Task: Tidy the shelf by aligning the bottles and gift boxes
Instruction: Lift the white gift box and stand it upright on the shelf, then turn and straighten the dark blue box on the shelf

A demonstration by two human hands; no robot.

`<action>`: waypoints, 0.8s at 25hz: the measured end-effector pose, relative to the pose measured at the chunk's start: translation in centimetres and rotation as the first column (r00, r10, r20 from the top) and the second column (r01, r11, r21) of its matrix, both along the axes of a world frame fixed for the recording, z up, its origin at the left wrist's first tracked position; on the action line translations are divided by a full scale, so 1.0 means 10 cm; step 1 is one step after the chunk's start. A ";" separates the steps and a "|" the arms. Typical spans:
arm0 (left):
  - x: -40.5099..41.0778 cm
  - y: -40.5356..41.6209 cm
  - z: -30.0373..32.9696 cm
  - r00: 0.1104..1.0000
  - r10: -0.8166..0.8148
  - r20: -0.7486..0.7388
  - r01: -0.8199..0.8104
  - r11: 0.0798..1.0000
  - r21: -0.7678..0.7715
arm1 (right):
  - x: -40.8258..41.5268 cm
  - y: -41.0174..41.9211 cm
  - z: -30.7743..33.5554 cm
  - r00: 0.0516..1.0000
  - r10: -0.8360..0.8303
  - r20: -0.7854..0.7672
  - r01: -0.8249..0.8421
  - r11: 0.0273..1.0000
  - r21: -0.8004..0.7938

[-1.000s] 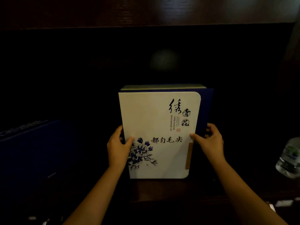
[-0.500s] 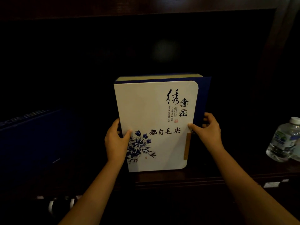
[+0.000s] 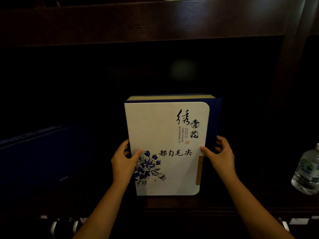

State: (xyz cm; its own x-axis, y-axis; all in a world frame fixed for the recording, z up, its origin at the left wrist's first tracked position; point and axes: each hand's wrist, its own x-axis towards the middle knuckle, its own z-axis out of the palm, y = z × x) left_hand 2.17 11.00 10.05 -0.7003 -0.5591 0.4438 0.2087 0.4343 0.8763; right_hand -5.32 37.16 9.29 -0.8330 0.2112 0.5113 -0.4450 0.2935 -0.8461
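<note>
A white gift box (image 3: 165,138) with blue sides, black calligraphy and a blue flower print stands upright on the dark wooden shelf (image 3: 172,202), its front facing me. My left hand (image 3: 123,163) grips its left edge, thumb on the front near the flower. On the right edge, my right hand (image 3: 220,156) holds the box with the thumb on the front and fingers curled behind. A clear plastic water bottle (image 3: 306,171) stands at the far right of the shelf, partly cut off by the frame.
A dark blue box (image 3: 34,152) sits on the shelf at the left, hard to see in the gloom. The upper shelf board (image 3: 155,21) runs overhead, and a wooden upright (image 3: 291,66) stands at the right. Light-coloured items (image 3: 298,221) show below the shelf edge.
Both hands keep the same grip on the gift box. The view has shifted up and down; the box still stands upright in about the same spot on the shelf.
</note>
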 end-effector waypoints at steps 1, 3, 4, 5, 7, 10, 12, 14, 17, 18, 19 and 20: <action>0.02 -0.04 0.00 1.000 -0.019 0.014 0.019 1.000 0.015 | 0.00 0.00 -0.02 1.000 0.006 -0.016 -0.006 1.000 0.002; 0.07 -0.11 -0.01 0.997 -0.076 0.031 0.075 0.996 0.043 | 0.01 0.03 -0.09 0.999 0.000 -0.048 -0.001 1.000 -0.020; 0.12 -0.15 -0.06 0.995 -0.097 0.025 0.095 0.994 0.049 | 0.03 0.04 -0.14 0.997 -0.010 -0.074 0.006 0.999 -0.044; 0.19 -0.18 -0.12 0.994 -0.108 0.012 0.107 0.993 0.057 | 0.06 0.04 -0.20 0.994 -0.032 -0.104 0.024 0.997 -0.074; 0.34 -0.27 -0.27 0.995 -0.099 -0.003 0.099 0.992 0.081 | 0.16 0.01 -0.30 0.987 -0.084 -0.138 0.064 0.987 -0.148; 0.56 -0.46 -0.48 0.997 -0.076 0.029 0.073 0.992 0.105 | 0.38 -0.21 -0.38 0.990 -0.028 -0.137 0.004 0.985 -0.171; 0.71 -0.66 -0.54 0.999 -0.032 0.042 0.029 0.996 0.084 | 0.54 -0.49 -0.34 0.977 0.105 -0.184 -0.130 0.983 -0.128; 0.85 -0.89 -0.53 0.998 0.036 0.047 -0.039 0.998 0.054 | 0.71 -0.79 -0.25 0.931 0.254 -0.260 -0.275 0.960 -0.046; 1.07 -1.41 -0.46 0.982 0.183 0.049 -0.179 0.982 -0.063 | 0.89 -1.43 -0.11 0.825 0.497 -0.269 -0.489 0.866 0.101; 1.13 -1.60 -0.41 0.973 0.226 0.046 -0.219 0.968 -0.124 | 0.91 -1.66 -0.06 0.795 0.552 -0.252 -0.529 0.834 0.155; 1.17 -1.77 -0.34 0.963 0.265 0.042 -0.252 0.947 -0.197 | 0.91 -1.88 0.00 0.777 0.583 -0.236 -0.541 0.811 0.221; 1.22 -1.98 -0.27 0.953 0.303 0.032 -0.282 0.917 -0.284 | 0.89 -2.13 0.06 0.769 0.598 -0.225 -0.530 0.794 0.297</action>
